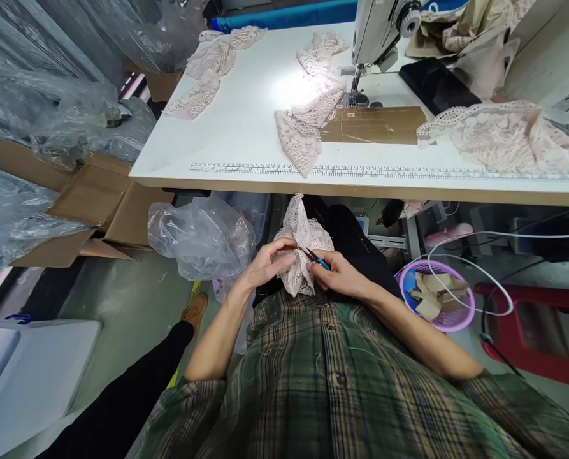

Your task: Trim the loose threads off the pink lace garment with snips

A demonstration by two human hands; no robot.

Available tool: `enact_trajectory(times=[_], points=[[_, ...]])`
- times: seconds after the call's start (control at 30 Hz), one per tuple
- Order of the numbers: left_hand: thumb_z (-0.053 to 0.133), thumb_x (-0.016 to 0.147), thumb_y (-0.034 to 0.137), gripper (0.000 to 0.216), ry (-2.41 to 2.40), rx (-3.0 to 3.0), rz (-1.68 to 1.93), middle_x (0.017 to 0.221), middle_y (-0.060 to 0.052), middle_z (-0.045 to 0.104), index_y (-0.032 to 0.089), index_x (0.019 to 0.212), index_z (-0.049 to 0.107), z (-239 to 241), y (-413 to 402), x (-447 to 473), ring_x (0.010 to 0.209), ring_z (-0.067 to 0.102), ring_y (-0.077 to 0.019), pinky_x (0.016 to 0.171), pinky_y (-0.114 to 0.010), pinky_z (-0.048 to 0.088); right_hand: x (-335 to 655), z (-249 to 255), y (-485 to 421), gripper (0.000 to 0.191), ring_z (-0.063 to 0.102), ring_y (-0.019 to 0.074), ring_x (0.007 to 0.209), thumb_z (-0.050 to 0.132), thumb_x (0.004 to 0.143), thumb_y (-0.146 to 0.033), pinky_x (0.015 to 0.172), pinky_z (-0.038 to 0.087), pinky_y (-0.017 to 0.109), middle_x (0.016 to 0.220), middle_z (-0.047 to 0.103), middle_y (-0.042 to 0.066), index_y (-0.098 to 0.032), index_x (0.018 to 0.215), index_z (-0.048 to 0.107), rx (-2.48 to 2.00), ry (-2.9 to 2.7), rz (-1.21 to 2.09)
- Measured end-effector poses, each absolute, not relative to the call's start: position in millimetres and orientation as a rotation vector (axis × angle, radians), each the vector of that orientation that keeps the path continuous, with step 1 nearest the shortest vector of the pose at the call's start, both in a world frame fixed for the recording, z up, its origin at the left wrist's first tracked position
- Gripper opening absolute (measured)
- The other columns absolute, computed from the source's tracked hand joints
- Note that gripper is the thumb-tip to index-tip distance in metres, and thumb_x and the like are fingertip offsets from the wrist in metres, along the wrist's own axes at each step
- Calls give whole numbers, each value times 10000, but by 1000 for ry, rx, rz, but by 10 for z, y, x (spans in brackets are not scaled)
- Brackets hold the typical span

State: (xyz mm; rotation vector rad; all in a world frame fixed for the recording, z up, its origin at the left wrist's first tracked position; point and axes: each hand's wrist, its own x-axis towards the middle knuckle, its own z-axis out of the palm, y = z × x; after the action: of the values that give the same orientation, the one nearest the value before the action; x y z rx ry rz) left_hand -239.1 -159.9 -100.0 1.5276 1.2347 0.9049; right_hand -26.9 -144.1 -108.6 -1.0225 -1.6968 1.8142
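A pale pink piece of lace fabric (pixel 298 220) lies over my lap, just below the table edge. My left hand (pixel 269 262) has its fingers closed on the lace from the left side. In my right hand (pixel 334 273) is a small pair of thread snips (pixel 318 260) with blue on the handle and dark blades. The blades point up and left, and their tips are at the lace beside my left fingertips. Whether the blades are touching the cloth or a thread I cannot make out.
A sewing machine (pixel 377 38) stands on the white table (pixel 236 140). More lace pieces (pixel 313 102) lie beside its needle and at both sides. Open cardboard boxes (pixel 97 191) and plastic bags stand left; a purple basket (pixel 449 324) and red stool (pixel 532 357) are at right.
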Motion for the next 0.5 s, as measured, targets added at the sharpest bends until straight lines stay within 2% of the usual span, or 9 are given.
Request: enact_trajectory(times=[0.1, 0.2, 0.33, 0.5], points=[[737, 745, 519, 479, 1088, 1247, 804, 958, -83, 701, 144, 1039, 690, -1084, -1512, -2280, 828, 633, -186, 757, -289, 499, -222, -1103, -1421, 228, 352, 80, 436, 486, 899, -404, 424, 266, 213, 511, 398, -84, -197, 834, 558, -1044, -1698, 1805], [800, 707, 454, 527, 1045, 1077, 818, 865, -55, 681, 130, 1107, 682, -1081, -1528, -2189, 696, 591, -128, 666, -236, 466, -172, -1098, -1401, 230, 371, 81, 477, 547, 875, -429, 455, 300, 225, 584, 442, -73, -199, 873, 554, -1136, -1705, 1544], [815, 717, 383, 586, 1042, 987, 852, 804, -28, 668, 134, 1218, 641, -1039, -1579, -2204, 633, 555, -92, 624, -201, 436, -178, -1090, -1415, 362, 360, 74, 490, 722, 747, -426, 497, 323, 240, 655, 472, -84, -216, 966, 523, -1160, -1801, 1349], [827, 704, 386, 490, 1060, 963, 835, 903, -67, 716, 125, 1099, 699, -1017, -1588, -2251, 735, 629, -131, 683, -224, 483, -251, -1142, -1426, 164, 407, 80, 527, 613, 804, -318, 545, 348, 243, 705, 544, -52, -200, 897, 546, -1120, -1863, 1392]])
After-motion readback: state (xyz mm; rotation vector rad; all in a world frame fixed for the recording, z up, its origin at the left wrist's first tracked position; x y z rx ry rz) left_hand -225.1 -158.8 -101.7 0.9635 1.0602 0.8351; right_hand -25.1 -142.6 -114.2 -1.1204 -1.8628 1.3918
